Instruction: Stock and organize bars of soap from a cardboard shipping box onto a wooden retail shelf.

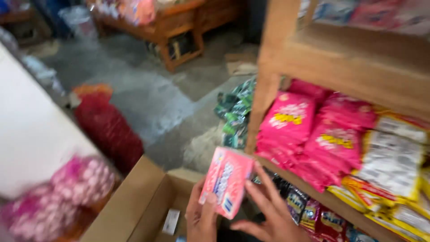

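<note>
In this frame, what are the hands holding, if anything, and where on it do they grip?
A flat pink rectangular box. The left hand grips its lower left edge, thumb on the front; the right hand has its fingers along the lower right edge.

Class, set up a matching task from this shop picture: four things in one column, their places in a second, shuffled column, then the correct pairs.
Things
1. small pink box
2. cardboard carton
3. pink packets
4. red mesh sack

Places
A. lying on the grey floor
B. stacked on the wooden shelf
C. held in both hands, left hand and right hand
D. open, below the hands

Pairs: 1-C, 2-D, 3-B, 4-A
</note>
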